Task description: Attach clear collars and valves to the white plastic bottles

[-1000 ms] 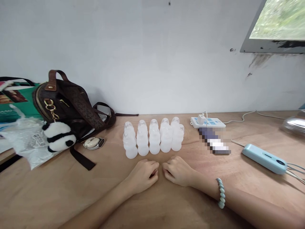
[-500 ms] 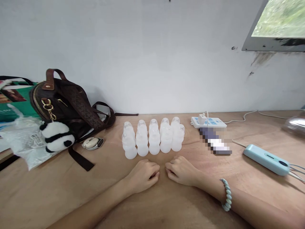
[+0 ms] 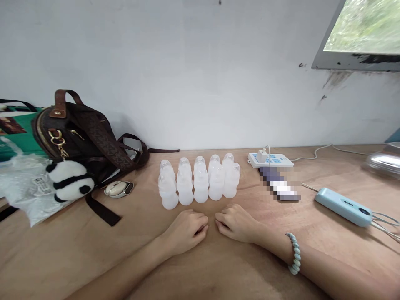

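Several frosted white baby bottles (image 3: 201, 185) with clear domed caps stand upright on the wooden table (image 3: 193, 271), in two close rows. Just in front of them my left hand (image 3: 187, 229) rests on the tabletop, fingers curled into a loose fist. Facing it, a small gap away, is my right hand (image 3: 237, 225), curled the same way. Neither hand touches a bottle, and nothing shows in either one. A pale beaded bracelet (image 3: 294, 253) circles my right wrist.
On the left stand a brown backpack (image 3: 90, 137) with a panda plush (image 3: 71, 181), a plastic bag (image 3: 23, 187) and a beige mouse (image 3: 115, 189). To the right lie a power strip (image 3: 283, 160), a pixelated object (image 3: 278, 183), a light-blue device (image 3: 342, 206) with cables and a clear plastic container (image 3: 384, 162).
The whole view has shifted slightly, so things sit a little further left. Both hands and the bottles keep their places on the table.
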Demonstrator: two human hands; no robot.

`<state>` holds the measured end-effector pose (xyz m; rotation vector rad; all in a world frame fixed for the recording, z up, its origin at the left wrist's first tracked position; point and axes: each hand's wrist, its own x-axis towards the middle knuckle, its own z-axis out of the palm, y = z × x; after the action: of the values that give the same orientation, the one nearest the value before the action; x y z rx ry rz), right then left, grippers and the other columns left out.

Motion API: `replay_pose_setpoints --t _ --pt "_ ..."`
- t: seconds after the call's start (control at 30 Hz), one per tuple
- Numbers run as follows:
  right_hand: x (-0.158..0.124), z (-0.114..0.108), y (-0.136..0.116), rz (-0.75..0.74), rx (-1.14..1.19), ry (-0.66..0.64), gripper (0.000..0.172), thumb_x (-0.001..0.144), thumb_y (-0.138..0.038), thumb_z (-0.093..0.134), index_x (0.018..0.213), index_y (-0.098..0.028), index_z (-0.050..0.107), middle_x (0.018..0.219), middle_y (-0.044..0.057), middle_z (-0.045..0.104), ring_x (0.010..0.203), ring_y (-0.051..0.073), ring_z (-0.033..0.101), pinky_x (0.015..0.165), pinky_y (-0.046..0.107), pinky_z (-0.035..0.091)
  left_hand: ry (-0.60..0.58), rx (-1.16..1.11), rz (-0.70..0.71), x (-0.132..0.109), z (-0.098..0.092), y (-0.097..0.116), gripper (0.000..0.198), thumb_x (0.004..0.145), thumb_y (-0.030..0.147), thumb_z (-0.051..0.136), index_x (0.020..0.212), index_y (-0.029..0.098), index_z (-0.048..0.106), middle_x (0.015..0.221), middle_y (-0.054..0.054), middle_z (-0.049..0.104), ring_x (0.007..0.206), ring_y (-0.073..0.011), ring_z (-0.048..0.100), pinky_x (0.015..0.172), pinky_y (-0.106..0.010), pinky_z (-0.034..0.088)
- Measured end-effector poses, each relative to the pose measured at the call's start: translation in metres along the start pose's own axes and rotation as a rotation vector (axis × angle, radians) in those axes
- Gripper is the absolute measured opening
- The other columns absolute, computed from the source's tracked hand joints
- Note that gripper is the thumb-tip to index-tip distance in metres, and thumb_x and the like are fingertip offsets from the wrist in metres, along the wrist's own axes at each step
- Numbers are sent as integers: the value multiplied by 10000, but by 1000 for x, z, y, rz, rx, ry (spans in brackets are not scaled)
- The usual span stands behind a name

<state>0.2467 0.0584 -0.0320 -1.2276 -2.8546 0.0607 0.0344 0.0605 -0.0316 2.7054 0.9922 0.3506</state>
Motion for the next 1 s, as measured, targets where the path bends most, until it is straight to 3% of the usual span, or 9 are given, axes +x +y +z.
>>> replay_pose_setpoints --t 1.0 --pt "0 4 2 -2 29 40 207 948 -172 492 800 -176 636 733 38 723 606 154 584 606 299 255 -19 -6 -6 -1 0 -1 272 902 166 457 654 208 354 641 20 532 592 -154 473 636 -284 331"
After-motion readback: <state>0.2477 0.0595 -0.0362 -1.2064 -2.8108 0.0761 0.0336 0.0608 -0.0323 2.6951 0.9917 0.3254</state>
